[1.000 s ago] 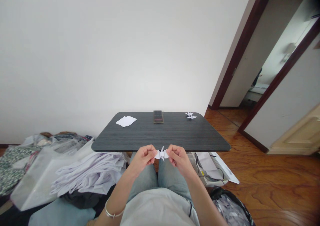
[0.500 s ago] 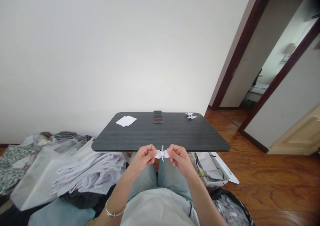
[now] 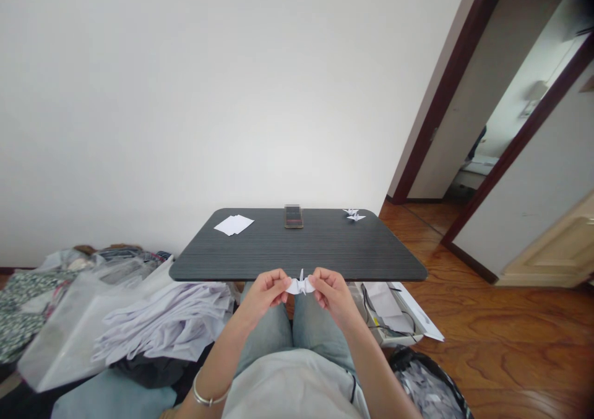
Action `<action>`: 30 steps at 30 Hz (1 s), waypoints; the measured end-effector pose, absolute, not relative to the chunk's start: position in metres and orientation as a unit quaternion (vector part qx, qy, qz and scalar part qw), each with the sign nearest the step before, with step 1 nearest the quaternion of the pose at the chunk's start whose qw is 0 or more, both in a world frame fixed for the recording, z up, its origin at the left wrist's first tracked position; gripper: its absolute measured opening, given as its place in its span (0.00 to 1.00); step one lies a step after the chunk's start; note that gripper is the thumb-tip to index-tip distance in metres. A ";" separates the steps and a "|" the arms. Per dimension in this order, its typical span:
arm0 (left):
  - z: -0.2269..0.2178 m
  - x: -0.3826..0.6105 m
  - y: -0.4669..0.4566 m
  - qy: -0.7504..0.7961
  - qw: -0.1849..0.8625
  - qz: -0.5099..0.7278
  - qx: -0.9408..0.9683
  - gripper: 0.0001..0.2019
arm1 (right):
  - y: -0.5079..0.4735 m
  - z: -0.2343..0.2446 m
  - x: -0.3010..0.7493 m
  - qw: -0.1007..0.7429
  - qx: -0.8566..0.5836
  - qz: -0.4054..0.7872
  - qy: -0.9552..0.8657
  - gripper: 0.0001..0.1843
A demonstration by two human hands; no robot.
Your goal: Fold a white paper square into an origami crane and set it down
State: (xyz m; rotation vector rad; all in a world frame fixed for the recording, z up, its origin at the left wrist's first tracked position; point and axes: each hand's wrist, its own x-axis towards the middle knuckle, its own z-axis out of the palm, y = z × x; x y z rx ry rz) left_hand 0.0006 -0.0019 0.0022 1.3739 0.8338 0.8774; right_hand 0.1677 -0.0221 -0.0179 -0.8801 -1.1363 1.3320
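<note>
Between my two hands is a small white paper crane [image 3: 301,285], held just off the near edge of the dark table [image 3: 297,252]. My left hand [image 3: 269,288] pinches one wing between thumb and fingers. The opposite wing is pinched by my right hand [image 3: 331,289]. A thin point of the crane stands up between the spread wings. At the table's far right corner lie more folded paper cranes [image 3: 355,218]. Several loose white paper sheets [image 3: 234,224] rest at the far left.
A small dark rectangular object [image 3: 294,216] stands at the table's back middle. Piled clothes [image 3: 171,320] and a clear plastic bag [image 3: 78,326] lie to the left. Right of my legs are a white box with cables [image 3: 390,314] and a black bag of paper scraps [image 3: 429,385].
Both hands keep their pinch on the wings. The crane has tipped slightly, with its lower point showing less than before.
</note>
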 end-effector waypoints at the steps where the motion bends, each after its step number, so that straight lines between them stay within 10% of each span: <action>1: 0.001 0.001 -0.001 0.359 0.604 0.389 0.596 0.19 | -0.022 -0.018 0.167 0.556 -0.374 0.570 -0.477 0.20; 30: -0.007 0.013 0.009 0.265 0.635 0.451 0.569 0.14 | -0.018 -0.022 0.165 0.535 -0.368 0.609 -0.455 0.20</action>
